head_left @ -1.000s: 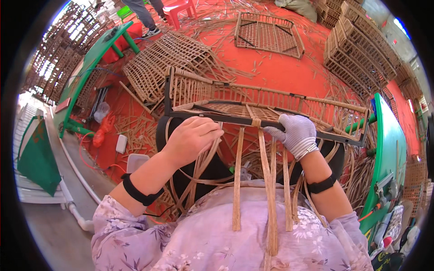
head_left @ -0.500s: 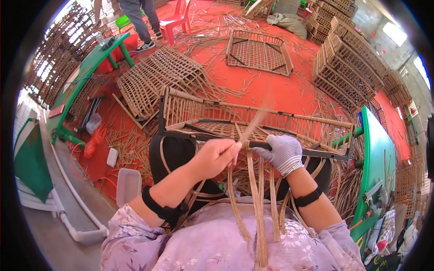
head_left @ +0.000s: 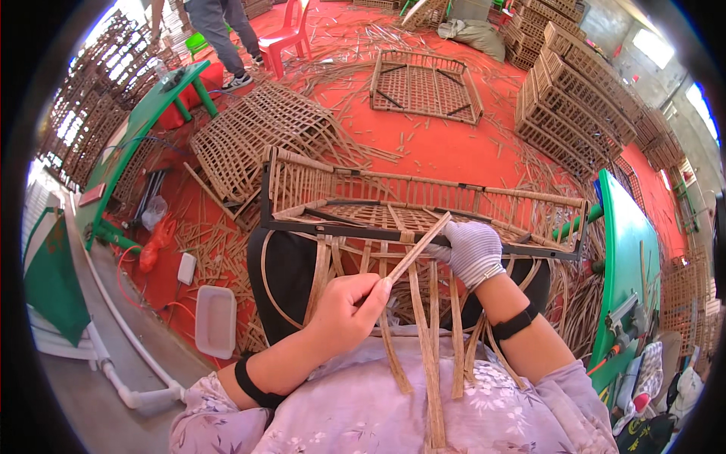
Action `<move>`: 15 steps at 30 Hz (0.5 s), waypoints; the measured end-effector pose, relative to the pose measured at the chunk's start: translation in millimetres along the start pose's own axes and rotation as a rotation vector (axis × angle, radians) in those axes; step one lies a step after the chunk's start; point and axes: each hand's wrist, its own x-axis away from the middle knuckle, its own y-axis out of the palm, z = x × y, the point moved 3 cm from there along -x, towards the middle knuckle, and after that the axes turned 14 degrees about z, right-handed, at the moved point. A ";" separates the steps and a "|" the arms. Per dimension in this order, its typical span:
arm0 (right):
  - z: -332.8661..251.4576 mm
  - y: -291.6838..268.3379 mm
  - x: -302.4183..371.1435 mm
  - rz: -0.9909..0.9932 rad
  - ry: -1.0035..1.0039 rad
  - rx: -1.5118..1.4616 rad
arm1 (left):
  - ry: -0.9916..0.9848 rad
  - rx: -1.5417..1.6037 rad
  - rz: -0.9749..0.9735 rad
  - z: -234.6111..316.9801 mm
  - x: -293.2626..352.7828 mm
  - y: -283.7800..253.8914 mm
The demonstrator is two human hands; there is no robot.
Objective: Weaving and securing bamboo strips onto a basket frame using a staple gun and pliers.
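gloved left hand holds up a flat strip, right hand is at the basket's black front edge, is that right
Only the glove is wrong: the head view shows it on the right hand, the left hand being bare. The flat strip and black front edge are as you say.

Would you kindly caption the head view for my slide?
Bare left hand holding a brown strip, gloved right hand on basket's rim.

Bright light glares through a window (head_left: 653,48) at upper right; fisheye curves edges.
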 end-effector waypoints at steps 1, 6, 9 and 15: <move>-0.7 0.5 -0.2 0.022 0.007 -0.016 | 0.035 -0.009 0.009 -1.3 -1.4 0.5; 0.8 1.9 1.2 0.040 0.017 -0.080 | 0.172 -0.081 -0.025 -18.4 -8.9 4.6; -2.1 -3.3 -3.0 0.016 0.042 -0.071 | 0.270 -0.024 -0.065 -23.3 -17.6 8.0; -7.4 0.2 -2.6 0.054 0.006 -0.083 | 0.410 -0.400 0.069 -43.4 -22.3 -24.7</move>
